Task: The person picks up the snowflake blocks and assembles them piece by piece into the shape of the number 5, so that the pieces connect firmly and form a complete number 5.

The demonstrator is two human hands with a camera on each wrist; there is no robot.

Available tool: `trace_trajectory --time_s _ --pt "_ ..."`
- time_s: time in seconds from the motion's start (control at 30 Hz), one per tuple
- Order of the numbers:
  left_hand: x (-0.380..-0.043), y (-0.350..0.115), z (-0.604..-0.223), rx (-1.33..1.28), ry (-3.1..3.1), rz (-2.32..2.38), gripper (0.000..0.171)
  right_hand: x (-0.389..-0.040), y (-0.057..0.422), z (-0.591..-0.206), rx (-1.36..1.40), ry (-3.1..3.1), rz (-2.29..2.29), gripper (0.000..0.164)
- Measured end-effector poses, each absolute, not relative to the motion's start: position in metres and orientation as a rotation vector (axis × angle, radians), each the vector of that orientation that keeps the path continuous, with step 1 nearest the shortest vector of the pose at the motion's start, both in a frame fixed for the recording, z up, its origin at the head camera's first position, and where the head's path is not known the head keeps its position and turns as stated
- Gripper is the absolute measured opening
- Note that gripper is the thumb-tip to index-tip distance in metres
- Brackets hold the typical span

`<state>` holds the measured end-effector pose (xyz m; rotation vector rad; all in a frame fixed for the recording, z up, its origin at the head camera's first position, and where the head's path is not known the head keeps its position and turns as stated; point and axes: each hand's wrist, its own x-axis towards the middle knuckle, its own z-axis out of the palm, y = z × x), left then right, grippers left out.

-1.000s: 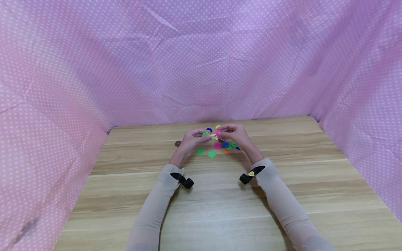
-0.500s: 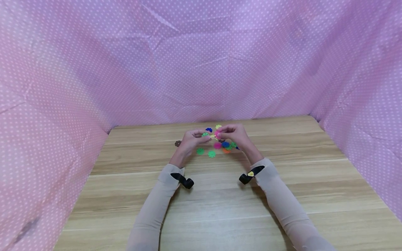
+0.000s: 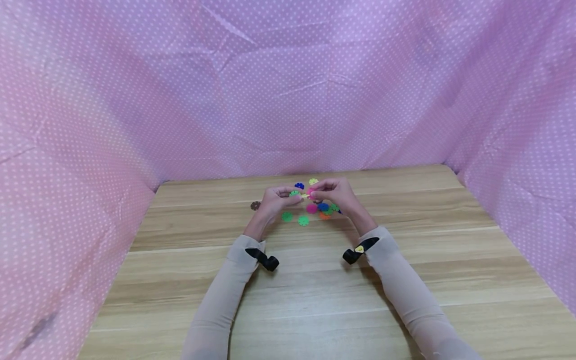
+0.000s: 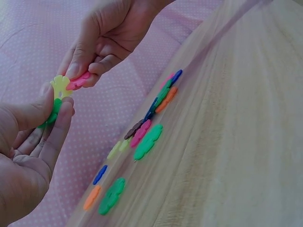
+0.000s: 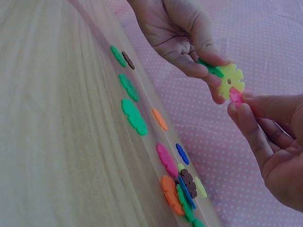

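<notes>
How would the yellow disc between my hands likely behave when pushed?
The yellow disc looks thin, so it's probably light. It shows no sag, so seems fairly stiff. Its notched rim might catch on the pink piece.

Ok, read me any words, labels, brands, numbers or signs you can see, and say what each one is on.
No text can be read in any view.
Yellow patch on the black strap at the right wrist: any mark is too small to read.
Raised yellow disc: no lettering visible.
Flower-shaped discs on the table: no lettering can be made out.
</notes>
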<state>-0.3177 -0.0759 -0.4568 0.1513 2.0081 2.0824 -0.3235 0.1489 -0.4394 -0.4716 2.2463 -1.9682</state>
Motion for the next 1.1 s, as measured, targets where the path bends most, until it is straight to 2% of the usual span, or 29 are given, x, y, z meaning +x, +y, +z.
trace_trajectory --time_s 0.33,0.57,1.1 --pt "-0.316 -0.081 -0.456 0.266 1.926 1.991 0.031 -0.322 0.147 -0.438 -0.470 2.235 -1.981 0.022" --pt "-0.315 -0.078 -0.457 0.377 1.897 1.920 0.035 -0.321 0.141 -0.440 -0.424 2.243 -1.955 0.027" --pt "-0.312 -0.075 -0.451 0.354 1.904 1.953 0.034 -0.321 0.136 -0.427 -0.417 2.268 -1.837 0.026"
